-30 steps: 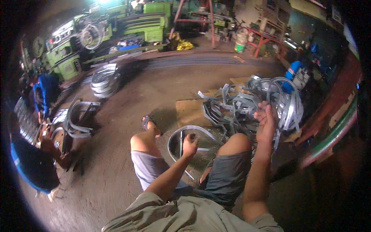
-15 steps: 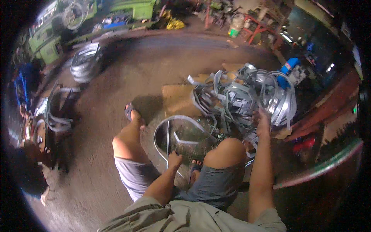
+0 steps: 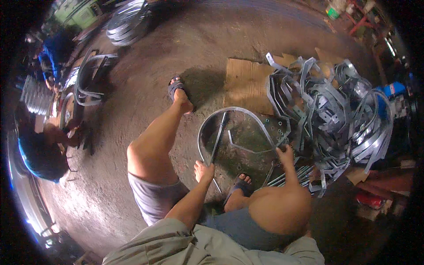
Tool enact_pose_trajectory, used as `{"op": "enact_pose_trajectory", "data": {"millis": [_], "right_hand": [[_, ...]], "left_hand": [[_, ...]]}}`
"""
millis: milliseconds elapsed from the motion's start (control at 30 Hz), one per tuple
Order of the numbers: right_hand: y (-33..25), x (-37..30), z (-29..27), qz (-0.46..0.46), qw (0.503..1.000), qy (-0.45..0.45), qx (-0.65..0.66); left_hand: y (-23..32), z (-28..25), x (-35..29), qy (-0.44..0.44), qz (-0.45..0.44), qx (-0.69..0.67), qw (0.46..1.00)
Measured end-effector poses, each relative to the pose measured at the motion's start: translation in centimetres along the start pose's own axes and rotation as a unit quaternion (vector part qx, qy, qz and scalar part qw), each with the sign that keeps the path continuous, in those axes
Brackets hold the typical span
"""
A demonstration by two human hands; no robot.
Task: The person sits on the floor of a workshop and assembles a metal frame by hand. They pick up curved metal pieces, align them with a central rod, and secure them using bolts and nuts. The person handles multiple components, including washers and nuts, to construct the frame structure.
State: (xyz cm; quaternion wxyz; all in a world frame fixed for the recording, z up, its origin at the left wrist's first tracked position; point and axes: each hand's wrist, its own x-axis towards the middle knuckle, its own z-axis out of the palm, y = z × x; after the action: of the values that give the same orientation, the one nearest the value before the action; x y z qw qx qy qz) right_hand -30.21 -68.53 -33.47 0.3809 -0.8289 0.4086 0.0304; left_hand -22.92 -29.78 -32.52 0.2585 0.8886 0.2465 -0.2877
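My left hand [image 3: 204, 171] is closed round a slim metal rod [image 3: 220, 129], which slants up from the fist and shows again below it. A curved flat metal band [image 3: 238, 109] arches over the floor, its left end running down to the same hand. My right hand [image 3: 286, 154] pinches the band's right end, beside my bent knee. Inside the arch is an angled metal strip [image 3: 247, 149], whose right end reaches toward the right fingers; whether it joins the band I cannot tell. Small nuts [image 3: 280, 130] lie scattered near the right hand.
A tangled heap of bent metal strips [image 3: 327, 115] lies at the right, beside flat cardboard [image 3: 247, 84]. Several metal rods [image 3: 291, 176] lie below it. Stacked bands [image 3: 128, 26] stand far left. Another person [image 3: 44, 145] sits at the left near curved bands [image 3: 81, 84].
My right hand has come back from the heap to the right end of the curved band. The view has shifted, and the rod in my left hand now leans to the right.
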Motion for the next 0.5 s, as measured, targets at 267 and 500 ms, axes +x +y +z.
{"op": "enact_pose_trajectory", "data": {"millis": [267,500], "right_hand": [[1.7,-1.8,3.3,-0.006,0.979,0.025,-0.205],[-0.2,-0.5,1.3,0.065,0.974,-0.151,-0.154]], "left_hand": [[-5.4,5.7,2.2,0.008,0.017,-0.017,1.0],[-6.8,7.9,3.3,0.016,-0.02,-0.186,0.982]]}}
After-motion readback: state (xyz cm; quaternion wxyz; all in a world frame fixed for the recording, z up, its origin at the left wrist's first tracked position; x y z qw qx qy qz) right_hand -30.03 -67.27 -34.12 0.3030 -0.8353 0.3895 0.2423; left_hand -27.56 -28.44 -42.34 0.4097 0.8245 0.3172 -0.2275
